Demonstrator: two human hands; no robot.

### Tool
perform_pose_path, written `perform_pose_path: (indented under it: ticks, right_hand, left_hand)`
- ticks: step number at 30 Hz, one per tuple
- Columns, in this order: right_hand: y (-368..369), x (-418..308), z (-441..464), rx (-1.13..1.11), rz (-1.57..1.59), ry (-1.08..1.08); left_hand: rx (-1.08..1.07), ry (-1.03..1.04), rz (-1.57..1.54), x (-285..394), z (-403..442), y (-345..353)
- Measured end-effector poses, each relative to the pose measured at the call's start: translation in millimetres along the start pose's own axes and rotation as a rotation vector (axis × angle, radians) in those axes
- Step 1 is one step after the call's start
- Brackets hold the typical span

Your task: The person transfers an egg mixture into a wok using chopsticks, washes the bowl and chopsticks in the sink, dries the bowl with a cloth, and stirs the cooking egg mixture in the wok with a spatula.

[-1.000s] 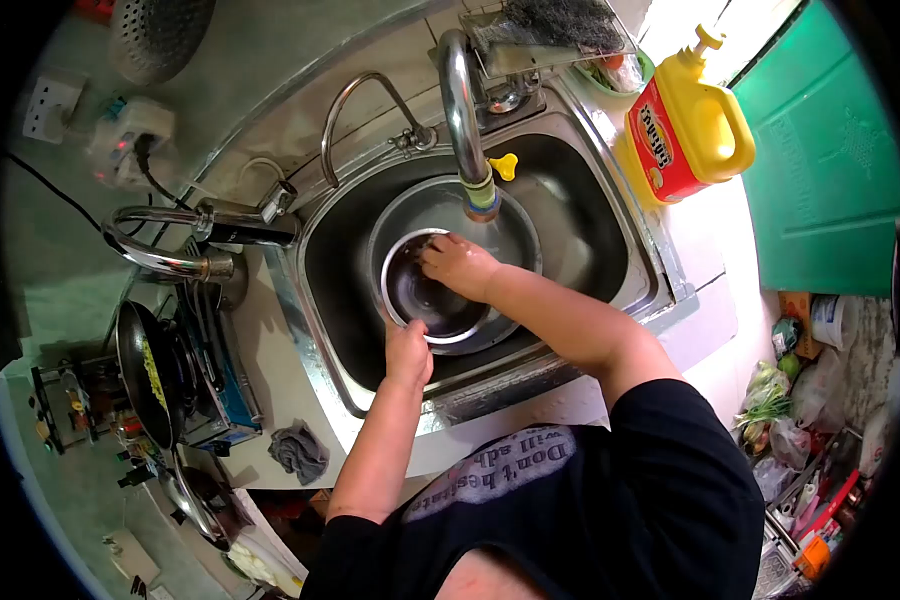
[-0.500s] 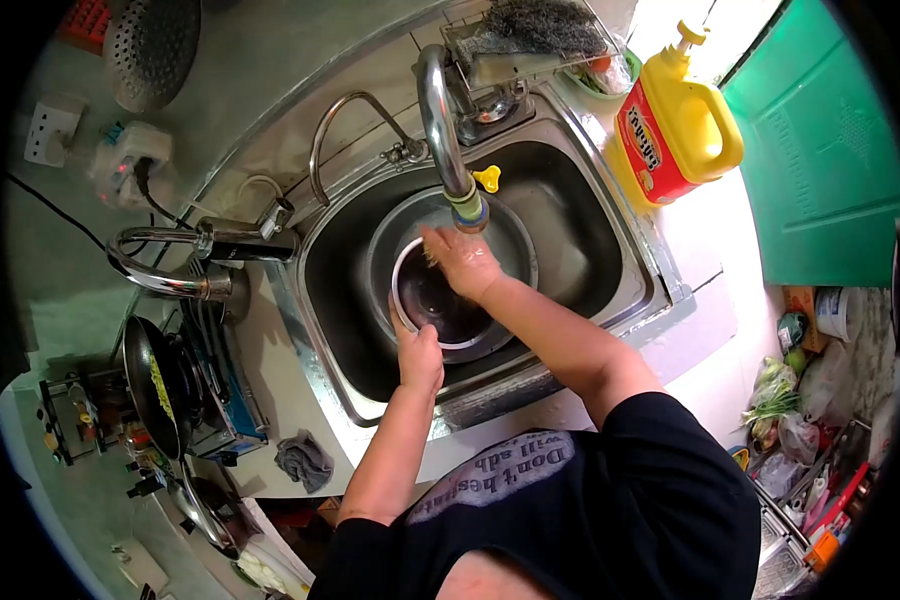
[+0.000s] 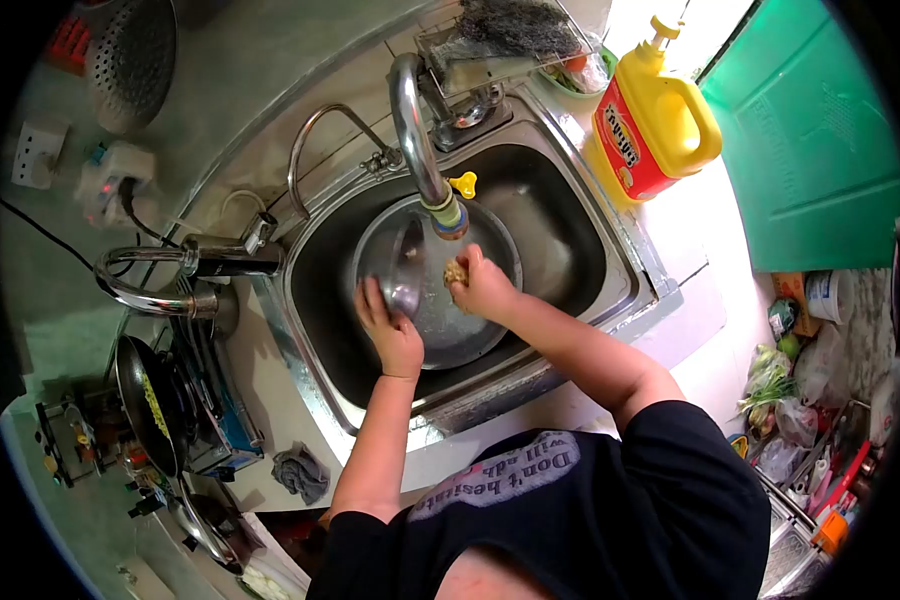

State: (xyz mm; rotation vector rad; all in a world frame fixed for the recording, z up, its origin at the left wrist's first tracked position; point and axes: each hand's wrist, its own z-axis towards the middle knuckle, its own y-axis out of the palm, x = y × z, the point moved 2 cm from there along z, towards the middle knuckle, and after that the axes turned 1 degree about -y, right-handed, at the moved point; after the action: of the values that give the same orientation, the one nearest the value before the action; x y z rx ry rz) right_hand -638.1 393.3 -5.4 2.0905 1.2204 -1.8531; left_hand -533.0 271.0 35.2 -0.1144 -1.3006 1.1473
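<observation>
The bowl point(image 3: 404, 293), mouth-up a moment ago, now tips sideways over the basin point(image 3: 460, 335), held by the left hand's point(image 3: 398, 345) fingers. The right hand point(image 3: 488, 291) is clear of it, fingers clenched around a tan clump point(image 3: 456, 272).

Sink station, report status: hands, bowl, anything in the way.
Left hand against tilted metal bowl. Right hand closed on tan clump. Bowl over larger basin, contact unclear. Faucet spout juts over basin, near right hand.
</observation>
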Motion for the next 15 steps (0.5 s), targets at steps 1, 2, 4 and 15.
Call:
perform_pose_path:
  ticks: [1,2,4,15]
  right_hand:
    - [-5,-1,2,0.115,0.0,-0.185]
    - [-6,-2,5,0.197,-0.028,-0.334]
    - [-6,-2,8,0.261,-0.04,-0.386]
    - [19,-3,35,0.427,0.147,-0.326]
  left_hand:
    - [-0.006,-0.001,0.001,-4,0,-1]
    - [-0.071,0.166,0.168,-4,1,0]
    - [-0.14,0.305,0.362,-1,3,3]
    - [-0.156,-0.81,-1.069,-5,-31,51]
